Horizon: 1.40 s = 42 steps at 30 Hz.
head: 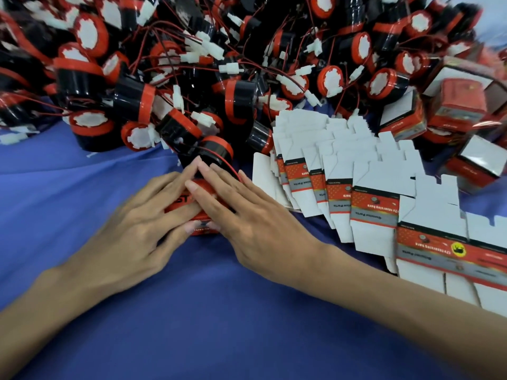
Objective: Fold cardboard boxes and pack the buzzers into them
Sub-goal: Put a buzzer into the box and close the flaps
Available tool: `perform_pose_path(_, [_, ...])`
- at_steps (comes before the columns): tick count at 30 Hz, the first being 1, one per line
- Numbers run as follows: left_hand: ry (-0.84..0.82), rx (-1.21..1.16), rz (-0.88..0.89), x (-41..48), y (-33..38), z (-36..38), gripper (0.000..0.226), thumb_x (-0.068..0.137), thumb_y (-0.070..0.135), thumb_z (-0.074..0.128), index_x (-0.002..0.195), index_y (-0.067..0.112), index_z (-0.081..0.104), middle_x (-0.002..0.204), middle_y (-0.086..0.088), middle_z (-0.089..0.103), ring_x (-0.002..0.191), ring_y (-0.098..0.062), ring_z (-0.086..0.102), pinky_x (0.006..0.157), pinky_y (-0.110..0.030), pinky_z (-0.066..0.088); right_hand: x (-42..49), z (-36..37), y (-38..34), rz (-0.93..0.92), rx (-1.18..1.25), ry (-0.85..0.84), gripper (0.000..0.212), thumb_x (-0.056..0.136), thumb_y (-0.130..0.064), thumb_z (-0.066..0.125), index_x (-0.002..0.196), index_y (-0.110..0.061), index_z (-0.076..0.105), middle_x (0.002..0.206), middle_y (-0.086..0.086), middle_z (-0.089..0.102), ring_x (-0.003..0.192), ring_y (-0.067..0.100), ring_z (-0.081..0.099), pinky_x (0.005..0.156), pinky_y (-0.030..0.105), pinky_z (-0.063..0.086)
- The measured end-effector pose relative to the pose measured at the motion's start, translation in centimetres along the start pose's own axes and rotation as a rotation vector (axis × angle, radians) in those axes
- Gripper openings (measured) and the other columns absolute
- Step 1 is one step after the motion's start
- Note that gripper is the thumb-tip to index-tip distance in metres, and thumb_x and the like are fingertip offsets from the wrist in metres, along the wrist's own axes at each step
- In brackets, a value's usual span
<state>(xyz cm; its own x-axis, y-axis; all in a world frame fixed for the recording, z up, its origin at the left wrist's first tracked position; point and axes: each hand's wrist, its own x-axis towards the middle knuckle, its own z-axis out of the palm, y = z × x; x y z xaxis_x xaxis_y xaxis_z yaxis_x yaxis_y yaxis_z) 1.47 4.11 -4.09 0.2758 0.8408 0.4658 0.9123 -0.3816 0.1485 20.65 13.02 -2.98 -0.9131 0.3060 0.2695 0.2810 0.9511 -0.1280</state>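
Box (181, 204), red, lies mid-bench (192, 311), just before the buzzer heap (236, 100) along the far edge. Left grip (142, 212) pinches it between fingers and thumb; right grip (247, 215) presses straight fingers on top.

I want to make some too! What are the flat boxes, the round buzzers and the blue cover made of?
The flat boxes look like thin cardboard, plain white with a printed red band, with cut flaps and crease lines. The buzzers are probably hard plastic, black and red, glossy with bright glints. The blue cover looks like soft matte cloth, since it wrinkles.
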Motion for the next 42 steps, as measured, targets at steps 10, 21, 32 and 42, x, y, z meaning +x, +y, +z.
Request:
perform_pose_path(10, [0.059, 0.063, -0.066, -0.3, 1.1, 0.0, 0.041, 0.099, 0.030, 0.043, 0.134, 0.010, 0.049, 0.142, -0.014, 0.048, 0.113, -0.038, 0.054, 0.099, -0.045, 0.045, -5.6, -3.3, -2.9, 0.560, -0.296, -0.046, 0.077, 0.091, -0.058, 0.023, 0.152, -0.012, 0.025, 0.160, 0.018, 0.010, 0.146, 0.041, 0.010, 0.095, 0.080, 0.024])
perform_pose_path(21, [0.081, 0.008, -0.070, -0.2, 0.9, 0.3, 0.039, 0.098, 0.031, 0.047, 0.134, 0.015, 0.050, 0.142, -0.009, 0.049, 0.115, -0.035, 0.053, 0.099, -0.045, 0.045, -15.0, -4.3, 6.4, 0.854, -0.113, -0.102, 0.067, 0.091, -0.069, 0.021, 0.150, -0.040, 0.009, 0.152, 0.030, 0.020, 0.138, 0.053, 0.017, 0.105, 0.074, 0.019])
perform_pose_path(32, [0.057, 0.025, -0.089, 0.2, 1.2, 0.2, 0.040, 0.098, 0.032, 0.045, 0.133, 0.015, 0.051, 0.141, -0.009, 0.050, 0.113, -0.034, 0.054, 0.100, -0.039, 0.043, -7.9, -4.2, 15.8, 0.724, -0.057, -0.232, 0.067, 0.093, -0.046, 0.030, 0.143, -0.047, -0.014, 0.160, 0.012, 0.000, 0.147, 0.037, 0.002, 0.114, 0.061, 0.009])
perform_pose_path(42, [0.045, 0.014, -0.088, 0.0, 1.0, 0.3, 0.040, 0.099, 0.035, 0.044, 0.134, 0.016, 0.050, 0.142, -0.008, 0.049, 0.116, -0.032, 0.051, 0.104, -0.034, 0.038, -3.5, -2.7, 7.9, 0.475, -0.137, -0.190, 0.090, 0.069, -0.089, 0.018, 0.141, -0.053, -0.023, 0.156, -0.003, -0.032, 0.145, 0.032, -0.023, 0.108, 0.070, 0.001])
